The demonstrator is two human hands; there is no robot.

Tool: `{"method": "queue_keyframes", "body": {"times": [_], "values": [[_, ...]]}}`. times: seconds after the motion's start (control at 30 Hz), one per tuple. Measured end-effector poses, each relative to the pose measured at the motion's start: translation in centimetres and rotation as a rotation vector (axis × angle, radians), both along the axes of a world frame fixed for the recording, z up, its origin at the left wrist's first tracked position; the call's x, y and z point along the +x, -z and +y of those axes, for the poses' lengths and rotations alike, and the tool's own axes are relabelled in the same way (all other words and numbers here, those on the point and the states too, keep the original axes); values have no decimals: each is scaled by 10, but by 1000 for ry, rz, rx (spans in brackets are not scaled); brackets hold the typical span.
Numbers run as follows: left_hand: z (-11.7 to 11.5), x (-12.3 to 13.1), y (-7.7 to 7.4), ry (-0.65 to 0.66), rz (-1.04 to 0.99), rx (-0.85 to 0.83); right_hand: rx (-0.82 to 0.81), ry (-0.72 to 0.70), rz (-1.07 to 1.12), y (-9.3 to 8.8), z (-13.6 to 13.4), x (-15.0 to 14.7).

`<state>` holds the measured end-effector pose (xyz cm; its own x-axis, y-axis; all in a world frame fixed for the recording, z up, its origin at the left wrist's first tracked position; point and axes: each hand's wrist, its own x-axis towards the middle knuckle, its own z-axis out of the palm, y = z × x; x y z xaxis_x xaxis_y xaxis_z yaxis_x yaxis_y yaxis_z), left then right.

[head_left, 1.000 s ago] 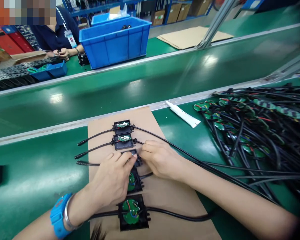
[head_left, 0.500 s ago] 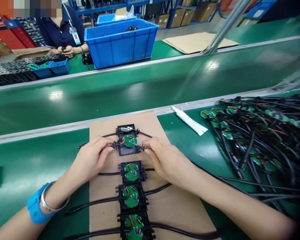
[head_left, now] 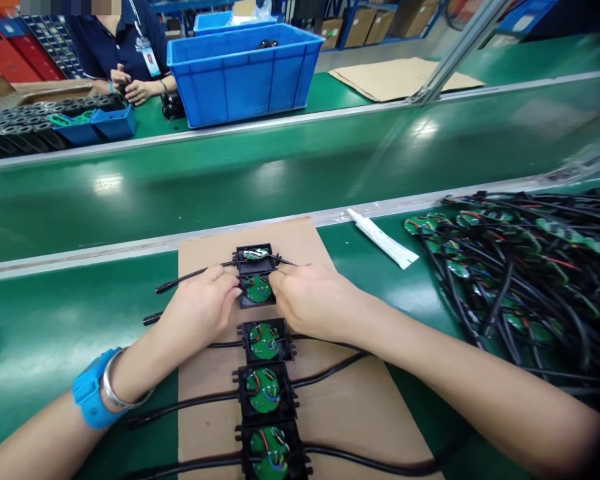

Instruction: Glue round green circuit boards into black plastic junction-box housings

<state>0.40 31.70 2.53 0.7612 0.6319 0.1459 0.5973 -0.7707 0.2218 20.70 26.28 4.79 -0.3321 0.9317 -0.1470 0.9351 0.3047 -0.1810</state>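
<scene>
A round green circuit board (head_left: 258, 289) lies inside a black plastic housing (head_left: 250, 303), second from the far end of a row. My left hand (head_left: 213, 293) pinches the black cable at the housing's left side; the cable's free end (head_left: 153, 319) sticks out past my wrist. At the right side my right hand (head_left: 305, 297) closes over the other cable, and its fingertips hide the entry. Just beyond sits another housing (head_left: 253, 257) with its board tilted. Nearer me, several housings (head_left: 267, 393) hold boards with red and blue wires, cables leaving both sides.
Brown cardboard (head_left: 210, 427) lies under the row on the green table (head_left: 130, 307). A white tube (head_left: 383, 239) and a heap of wired boards (head_left: 505, 267) are on the right. Across the bench, a person (head_left: 140, 90) works beside a large blue bin (head_left: 245, 77).
Both hands have moved inward, bringing the cable ends against the housing's sides. The board now sits lower inside the housing. The co-worker's hands have moved apart.
</scene>
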Motion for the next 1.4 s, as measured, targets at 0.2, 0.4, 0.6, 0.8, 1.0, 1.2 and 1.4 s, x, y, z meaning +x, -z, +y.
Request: {"method": "queue_keyframes", "body": {"times": [0.2, 0.4, 0.6, 0.8, 1.0, 1.2, 1.4], "values": [[6, -6, 7, 1, -39, -20, -35, -83, 16, 1, 6, -3], [6, -10, 13, 32, 14, 95, 19, -151, -8, 12, 6, -5], [-11, 9, 8, 128, 369, 345, 104, -281, -19, 17, 5, -5], [-8, 8, 5, 89, 343, 305, 87, -169, -14, 11, 2, -10], [-5, 3, 4, 102, -30, 163, -131, -5, 310, 0, -5, 12], [-4, 7, 19, 338, -68, 77, -79, 113, 252, -2, -12, 13], [-5, 9, 31, 335, -10, -17, -37, 7, 278, 11, -11, 15]]}}
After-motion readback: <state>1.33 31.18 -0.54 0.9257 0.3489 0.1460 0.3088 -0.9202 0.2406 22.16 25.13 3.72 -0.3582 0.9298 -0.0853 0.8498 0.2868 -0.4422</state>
